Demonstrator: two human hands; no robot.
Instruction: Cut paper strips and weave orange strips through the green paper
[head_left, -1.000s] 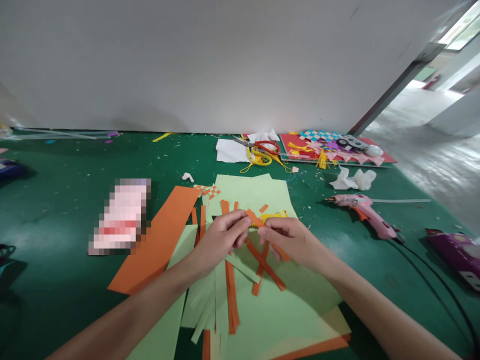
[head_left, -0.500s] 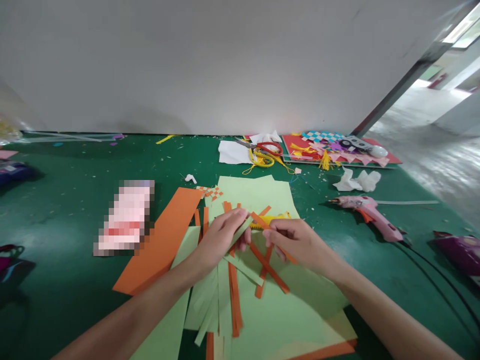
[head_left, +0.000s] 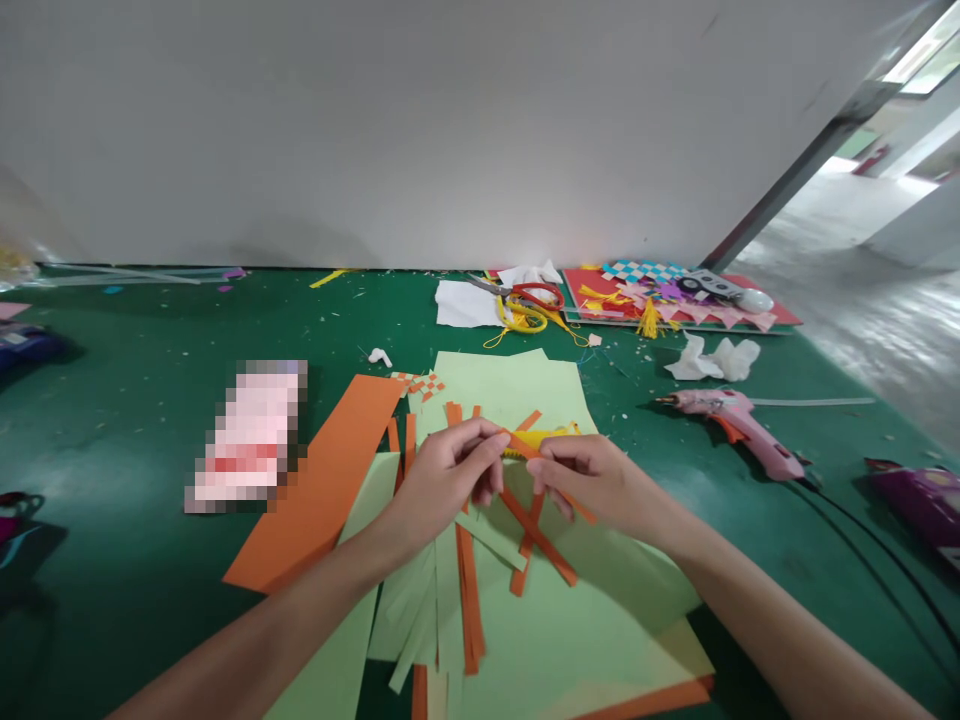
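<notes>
A pale grey wall [head_left: 390, 130] stands behind the green tabletop [head_left: 135, 400]. Light green sheets [head_left: 585, 640] spread across the middle, overlapping, with an orange sheet [head_left: 322, 490] slanting off their left side. At the far right, a red board [head_left: 577, 283] carries a jumble of paper pieces and tassels. A pink item [head_left: 251, 430], blurred into blocks, lies left of the orange sheet, its lower right part against it.

Above the green sheets, the left hand [head_left: 465, 465] has thumb and fingertips closed on the upper end of an orange strip [head_left: 525, 447]. The right hand [head_left: 581, 478] pinches the same strip farther along, and its tail shows below that hand. The two hands are near each other but apart.

A pink glue gun [head_left: 739, 430] lies to the right, nozzle pointing left. Crumpled tissue [head_left: 712, 360] sits just beyond it, and scissors [head_left: 538, 296] rest near the wall. Loose strips [head_left: 536, 535], orange and green, lie crossed under the hands. A small checked scrap [head_left: 424, 385] lies by the orange sheet's top corner.
</notes>
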